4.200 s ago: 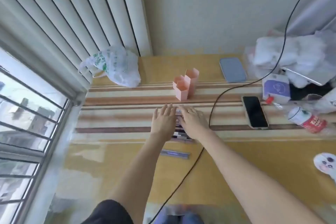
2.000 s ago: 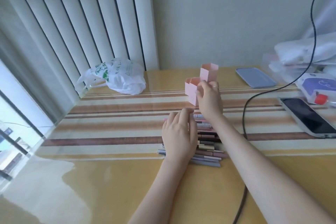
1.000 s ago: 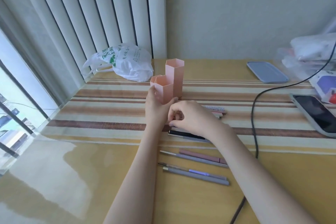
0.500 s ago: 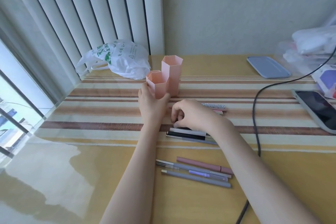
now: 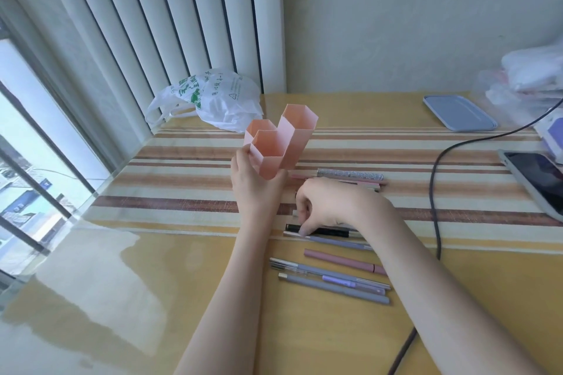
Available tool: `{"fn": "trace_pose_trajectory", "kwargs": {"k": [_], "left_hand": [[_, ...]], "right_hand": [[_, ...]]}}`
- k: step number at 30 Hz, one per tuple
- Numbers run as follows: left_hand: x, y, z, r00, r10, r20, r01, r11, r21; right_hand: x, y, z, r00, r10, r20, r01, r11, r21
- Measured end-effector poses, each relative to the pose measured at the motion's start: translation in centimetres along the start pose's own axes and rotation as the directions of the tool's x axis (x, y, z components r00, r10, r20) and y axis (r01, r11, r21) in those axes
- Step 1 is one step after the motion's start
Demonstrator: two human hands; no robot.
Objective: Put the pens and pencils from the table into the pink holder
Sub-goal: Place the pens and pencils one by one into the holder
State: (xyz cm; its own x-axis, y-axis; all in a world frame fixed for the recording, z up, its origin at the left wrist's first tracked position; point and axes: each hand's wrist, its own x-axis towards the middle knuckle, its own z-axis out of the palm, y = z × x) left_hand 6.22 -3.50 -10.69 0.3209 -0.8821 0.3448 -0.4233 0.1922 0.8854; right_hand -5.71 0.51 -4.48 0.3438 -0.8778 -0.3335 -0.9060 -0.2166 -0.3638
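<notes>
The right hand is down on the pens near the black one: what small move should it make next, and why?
Probably close the fingers on the black pen and lift it toward the holder. The right hand already touches that pen with its fingertips, the left hand steadies the holder, and its compartments look empty while all the pens lie on the table.

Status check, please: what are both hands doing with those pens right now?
Left hand gripping pink holder. Right hand pinching at black pen; holder looks empty. Black cable nearby, not blocking.
</notes>
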Motion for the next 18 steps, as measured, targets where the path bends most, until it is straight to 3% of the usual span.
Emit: {"fn": "trace_pose_trajectory", "kwargs": {"k": [7, 10, 12, 15, 18], "left_hand": [[-0.7, -0.1, -0.4, 0.999, 0.035, 0.014, -0.035, 0.999, 0.009], [-0.2, 0.1, -0.1, 1.000, 0.017, 0.012, -0.017, 1.000, -0.009], [0.1, 0.0, 0.2, 0.997, 0.077, 0.012, -0.078, 0.997, 0.003], [0.4, -0.3, 0.7, 0.992, 0.124, 0.030, -0.125, 0.992, 0.014], [0.6, -0.2, 1.2, 0.995, 0.102, 0.005, -0.103, 0.995, 0.012]], "right_hand": [[-0.3, -0.6, -0.1, 0.999, -0.027, -0.032, 0.024, 0.995, -0.100], [-0.8, -0.2, -1.2, 0.993, -0.069, -0.091, 0.074, 0.996, 0.052], [-1.2, 0.4, -1.9, 0.988, -0.109, -0.109, 0.130, 0.969, 0.211], [-1.2, 0.8, -1.9, 0.983, -0.176, -0.053, 0.177, 0.822, 0.541], [-0.2, 1.0, -1.4, 0.954, -0.137, -0.266, 0.261, 0.816, 0.515]]}}
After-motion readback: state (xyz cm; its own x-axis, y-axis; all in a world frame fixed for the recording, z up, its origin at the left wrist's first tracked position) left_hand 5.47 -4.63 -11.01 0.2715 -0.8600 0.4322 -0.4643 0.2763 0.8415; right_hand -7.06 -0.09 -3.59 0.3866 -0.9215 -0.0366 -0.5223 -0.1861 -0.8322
